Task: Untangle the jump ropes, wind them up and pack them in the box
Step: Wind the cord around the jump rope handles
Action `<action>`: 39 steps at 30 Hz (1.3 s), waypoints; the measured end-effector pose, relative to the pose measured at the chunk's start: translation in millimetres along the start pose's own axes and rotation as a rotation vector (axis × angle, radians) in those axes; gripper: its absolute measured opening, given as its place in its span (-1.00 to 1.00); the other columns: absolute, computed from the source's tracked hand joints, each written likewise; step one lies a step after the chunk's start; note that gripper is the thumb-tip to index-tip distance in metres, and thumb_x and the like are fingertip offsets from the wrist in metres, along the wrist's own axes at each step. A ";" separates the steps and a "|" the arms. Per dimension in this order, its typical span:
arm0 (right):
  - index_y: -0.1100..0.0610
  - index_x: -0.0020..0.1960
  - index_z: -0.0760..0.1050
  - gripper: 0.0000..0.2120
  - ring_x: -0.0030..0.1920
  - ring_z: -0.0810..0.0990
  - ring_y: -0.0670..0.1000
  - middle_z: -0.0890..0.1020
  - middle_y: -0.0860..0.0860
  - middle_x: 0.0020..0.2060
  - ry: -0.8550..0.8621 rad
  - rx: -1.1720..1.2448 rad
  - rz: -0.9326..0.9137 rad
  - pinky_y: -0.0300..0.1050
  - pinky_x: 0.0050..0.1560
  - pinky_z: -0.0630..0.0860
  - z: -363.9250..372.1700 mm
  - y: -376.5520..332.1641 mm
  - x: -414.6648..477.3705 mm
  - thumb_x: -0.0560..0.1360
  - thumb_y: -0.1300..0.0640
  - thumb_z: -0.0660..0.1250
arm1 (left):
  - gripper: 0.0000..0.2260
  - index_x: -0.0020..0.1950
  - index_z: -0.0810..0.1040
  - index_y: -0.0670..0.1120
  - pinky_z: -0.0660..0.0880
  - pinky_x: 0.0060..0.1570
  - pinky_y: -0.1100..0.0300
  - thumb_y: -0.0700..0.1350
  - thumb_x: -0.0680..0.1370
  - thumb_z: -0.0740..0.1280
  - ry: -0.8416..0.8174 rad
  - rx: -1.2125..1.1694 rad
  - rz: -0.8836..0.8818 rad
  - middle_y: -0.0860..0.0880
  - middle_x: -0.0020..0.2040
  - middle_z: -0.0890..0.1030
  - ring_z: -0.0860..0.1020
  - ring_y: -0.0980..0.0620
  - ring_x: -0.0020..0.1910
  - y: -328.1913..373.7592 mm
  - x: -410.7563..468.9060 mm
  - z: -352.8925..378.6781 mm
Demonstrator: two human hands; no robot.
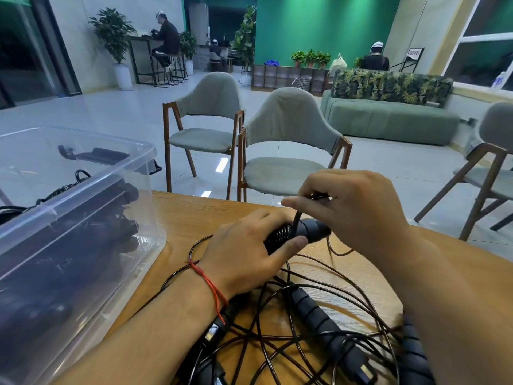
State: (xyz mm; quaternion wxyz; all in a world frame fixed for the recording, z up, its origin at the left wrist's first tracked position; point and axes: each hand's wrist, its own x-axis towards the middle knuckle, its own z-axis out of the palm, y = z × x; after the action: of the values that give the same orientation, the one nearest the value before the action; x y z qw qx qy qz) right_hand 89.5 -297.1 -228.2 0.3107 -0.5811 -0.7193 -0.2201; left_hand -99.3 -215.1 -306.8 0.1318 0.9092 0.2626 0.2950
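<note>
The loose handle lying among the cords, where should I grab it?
Probably round the handle at its ribbed far half, from above: it lies flat on the table, and cords cross its near end, while the ribbed part is mostly bare.

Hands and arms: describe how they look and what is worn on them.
The left hand and right hand are bare: no gloves, rings or watch show, and no sleeves are in view. A thin red string is tied round the left wrist, with a loose end trailing back from it.
</note>
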 end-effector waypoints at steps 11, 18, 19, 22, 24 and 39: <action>0.15 -0.31 0.57 -0.51 -0.42 0.31 -0.04 0.40 -0.03 -0.48 -0.494 0.618 0.427 -0.23 -0.39 0.25 -13.8 22.0 -0.8 0.45 -0.27 0.51 | -0.45 0.44 0.42 -0.07 0.63 -0.06 0.04 0.23 0.58 0.40 0.086 -0.283 0.307 0.00 0.14 0.68 0.68 0.05 0.08 1.8 -6.5 -6.9; 0.15 -0.22 0.58 -0.62 -0.26 0.46 0.13 0.54 0.25 -0.28 -0.645 0.858 0.505 -0.05 -0.23 0.41 8.8 25.1 -9.5 0.48 -0.16 0.48 | -0.48 0.48 0.38 -0.07 0.66 -0.03 -0.03 0.18 0.63 0.35 0.094 -0.402 0.390 -0.11 0.21 0.66 0.69 -0.05 0.14 1.8 -7.9 -6.4; 0.15 -0.22 0.58 -0.65 -0.25 0.45 0.14 0.53 0.23 -0.28 -0.628 0.881 0.530 -0.07 -0.24 0.41 12.7 26.9 -10.1 0.49 -0.14 0.48 | -0.49 0.48 0.41 -0.11 0.65 0.02 -0.04 0.13 0.64 0.36 0.098 -0.416 0.399 -0.12 0.25 0.65 0.67 -0.05 0.20 2.4 -7.3 -6.9; 0.06 -0.30 0.58 -0.68 -0.25 0.43 0.15 0.52 0.16 -0.30 -0.575 0.895 0.535 -0.07 -0.23 0.41 25.3 27.7 -10.6 0.46 -0.16 0.47 | -0.53 0.50 0.45 -0.16 0.62 0.17 -0.04 0.05 0.66 0.33 0.126 -0.426 0.432 -0.11 0.34 0.63 0.61 -0.02 0.33 2.6 -5.6 -7.9; 0.10 -0.29 0.60 -0.61 -0.26 0.49 0.16 0.57 0.16 -0.32 -0.533 0.900 0.544 -0.03 -0.20 0.47 35.5 27.8 -8.5 0.48 -0.21 0.45 | -0.55 0.53 0.45 -0.13 0.62 0.18 -0.02 0.05 0.70 0.27 0.128 -0.424 0.442 -0.10 0.36 0.61 0.59 -0.01 0.36 2.6 -5.2 -7.8; -0.13 0.09 0.66 -0.74 -0.20 0.54 -0.14 0.58 -0.23 -0.31 -0.302 0.511 0.440 -0.25 -0.20 0.40 49.3 2.0 -20.8 0.72 -0.15 0.22 | -0.57 0.14 0.60 -0.15 0.46 -0.36 -0.05 0.14 0.76 0.10 0.443 -1.027 -0.371 -0.23 -0.15 0.65 0.62 -0.15 -0.26 -3.0 7.1 -5.5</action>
State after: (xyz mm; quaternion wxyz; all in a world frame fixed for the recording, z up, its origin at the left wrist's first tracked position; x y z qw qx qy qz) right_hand 84.8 -277.7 -277.9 0.3761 -0.6515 -0.6465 0.1270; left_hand -99.0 -208.2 -300.3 0.5465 0.5845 0.2623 0.5393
